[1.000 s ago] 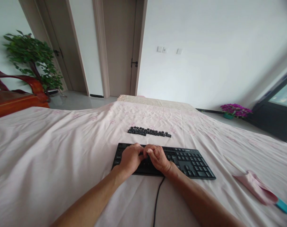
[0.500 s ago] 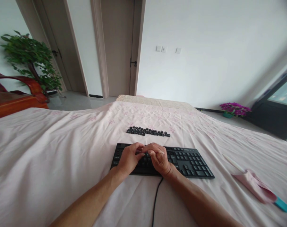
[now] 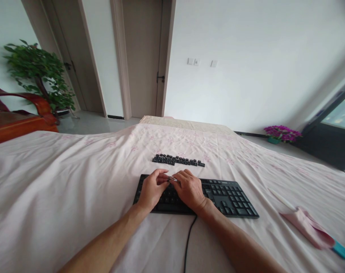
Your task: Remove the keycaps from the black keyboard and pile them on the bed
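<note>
A black wired keyboard (image 3: 229,195) lies on a bed covered with a pale pink sheet (image 3: 61,178). Both my hands rest over its left half. My left hand (image 3: 151,188) is curled, its fingertips meeting those of my right hand (image 3: 189,189). Between the two sets of fingertips a thin metal tool (image 3: 172,178) shows, gripped by the right fingers. Behind the keyboard lie rows of loose black keycaps (image 3: 178,160). The keyboard's black cable (image 3: 188,242) runs toward me between my forearms.
A folded pink cloth (image 3: 305,225) with a teal-handled tool (image 3: 341,251) lies at the right. Past the bed are a wooden chair (image 3: 16,121), a green plant (image 3: 38,72), doors, purple flowers (image 3: 280,132) and a dark window frame.
Both hands have shifted slightly toward the keyboard's far edge, and their fingertips now meet around the thin metal tool. The view tilted a little.
</note>
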Demonstrator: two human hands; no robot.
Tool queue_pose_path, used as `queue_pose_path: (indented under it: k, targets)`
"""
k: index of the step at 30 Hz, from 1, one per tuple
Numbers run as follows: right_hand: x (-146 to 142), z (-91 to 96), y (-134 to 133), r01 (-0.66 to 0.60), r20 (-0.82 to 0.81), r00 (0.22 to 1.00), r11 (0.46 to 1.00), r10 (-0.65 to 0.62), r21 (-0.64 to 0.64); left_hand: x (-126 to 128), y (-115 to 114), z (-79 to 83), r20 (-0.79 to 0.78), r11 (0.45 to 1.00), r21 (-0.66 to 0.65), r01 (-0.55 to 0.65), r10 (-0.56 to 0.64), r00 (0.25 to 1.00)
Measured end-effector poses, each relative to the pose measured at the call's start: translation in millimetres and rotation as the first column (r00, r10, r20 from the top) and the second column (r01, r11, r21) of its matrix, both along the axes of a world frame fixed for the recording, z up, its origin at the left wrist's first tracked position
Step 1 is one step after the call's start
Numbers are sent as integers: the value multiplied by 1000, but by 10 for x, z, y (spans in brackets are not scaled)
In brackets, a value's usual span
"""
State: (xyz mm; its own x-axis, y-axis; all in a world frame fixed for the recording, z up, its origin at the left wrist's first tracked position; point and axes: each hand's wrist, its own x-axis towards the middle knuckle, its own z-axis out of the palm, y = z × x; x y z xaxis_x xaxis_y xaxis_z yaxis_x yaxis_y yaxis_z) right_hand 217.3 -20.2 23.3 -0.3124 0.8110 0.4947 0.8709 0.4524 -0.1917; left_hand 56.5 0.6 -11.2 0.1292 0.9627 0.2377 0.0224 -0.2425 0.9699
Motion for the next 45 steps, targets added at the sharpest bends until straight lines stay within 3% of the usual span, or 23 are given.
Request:
queue_pose_path:
  k: [9,12,15,18,28,37,42,45]
  targets:
    - [116,77,152,20,-67,997,989,-31,-149,8,18,-15,-81,999,9,-41,42,996]
    - [230,118,385,156,-38,985,963,-168,-219,11,17,18,-155,997,57,-47,55,986]
    - [311,115,645,308,56,951,905,-306,-294,8,4,51,-216,995,97,-33,54,975]
    - [328,67,831,369,138,929,869,-343,-331,3,-9,65,-250,993,115,-34,62,966]
    - [265,-55,1047,378,212,923,859,-321,-345,8,13,36,-288,990,137,-27,66,955]
    - [260,-61,1045,367,213,927,869,-310,-332,-1,2,57,-298,988,152,-24,69,952]
    - [270,25,955,356,165,933,888,-320,-291,-2,2,60,-292,987,157,-19,65,954]
    - [286,169,827,230,8,972,936,-236,-265,6,-11,69,-287,988,154,-9,53,957]
